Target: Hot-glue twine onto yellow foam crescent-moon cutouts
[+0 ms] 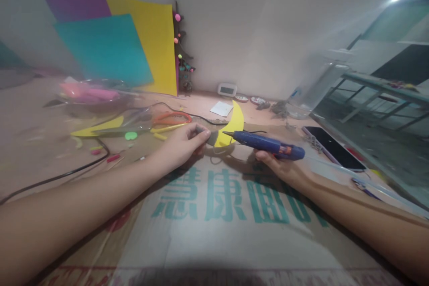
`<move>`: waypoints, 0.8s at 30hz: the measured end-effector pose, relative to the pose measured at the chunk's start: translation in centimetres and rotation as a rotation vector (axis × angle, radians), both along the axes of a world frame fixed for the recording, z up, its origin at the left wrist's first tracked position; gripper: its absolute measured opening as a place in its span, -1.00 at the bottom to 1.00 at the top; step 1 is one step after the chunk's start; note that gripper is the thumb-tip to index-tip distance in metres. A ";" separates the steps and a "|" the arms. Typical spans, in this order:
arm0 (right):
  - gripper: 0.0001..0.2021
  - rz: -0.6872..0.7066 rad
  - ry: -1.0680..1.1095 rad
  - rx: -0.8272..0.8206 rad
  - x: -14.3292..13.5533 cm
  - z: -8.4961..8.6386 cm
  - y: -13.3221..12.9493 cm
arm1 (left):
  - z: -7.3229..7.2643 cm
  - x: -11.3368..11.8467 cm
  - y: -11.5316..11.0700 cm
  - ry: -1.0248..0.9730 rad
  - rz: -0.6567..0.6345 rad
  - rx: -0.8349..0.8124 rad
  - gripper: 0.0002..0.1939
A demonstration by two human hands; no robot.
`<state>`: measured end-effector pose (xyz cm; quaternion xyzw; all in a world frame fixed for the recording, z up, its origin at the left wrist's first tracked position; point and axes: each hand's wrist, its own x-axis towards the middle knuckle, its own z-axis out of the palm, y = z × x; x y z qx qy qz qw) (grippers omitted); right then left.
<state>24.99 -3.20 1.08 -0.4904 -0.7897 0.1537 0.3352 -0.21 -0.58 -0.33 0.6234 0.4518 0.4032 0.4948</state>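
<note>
My left hand (191, 144) pinches the dark grey lower end of a crescent-moon cutout between thumb and fingers. The rest of this yellow crescent cutout (237, 120) stands up to the right of my fingertips. Whether the grey part is a separate piece I cannot tell. My right hand (276, 164) is wrapped round a blue hot glue gun (268, 143), which lies nearly level and points left. Its nozzle is at the lower part of the crescent; contact between them is unclear. A thin loop of wire or string (219, 159) hangs below the cutout.
Printed cardboard (214, 241) covers the tabletop. Orange-handled scissors (170, 118), yellow scraps and a black cord (67, 178) lie left. Coloured sheets (107, 49) lean on the wall behind a clear bowl (97, 91). A phone (335, 147) and a clear bottle (311, 89) are right.
</note>
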 end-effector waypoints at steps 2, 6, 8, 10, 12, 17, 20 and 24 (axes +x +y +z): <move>-0.75 0.027 0.039 -0.018 0.0 0.4 0.0 | -0.2 0.0 0.0 -0.019 -0.010 0.009 -0.73; -0.68 0.049 0.282 0.011 0.4 1.8 0.4 | -0.2 -0.1 -0.1 0.008 -0.033 0.006 -0.70; -0.68 0.024 0.472 0.059 0.7 2.5 0.9 | -0.2 -0.1 -0.2 0.018 -0.062 -0.007 -0.69; -0.71 -0.038 0.599 0.078 1.0 3.2 1.5 | -0.4 -0.1 -0.1 0.036 -0.080 0.008 -0.69; -0.71 -0.123 0.625 0.044 1.5 3.7 2.2 | -0.6 0.0 0.1 0.083 -0.073 0.050 -0.69; -0.61 -0.307 0.432 -0.144 2.5 4.4 5.0 | -0.9 0.0 0.4 0.105 -0.083 0.073 -0.70; -0.62 -0.332 0.230 -0.250 2.4 4.8 7.5 | -0.9 0.1 0.4 0.090 -0.096 0.062 -0.73; -0.63 -0.278 0.005 -0.232 1.6 4.3 11.3 | -0.7 0.2 0.3 0.103 -0.093 0.065 -0.73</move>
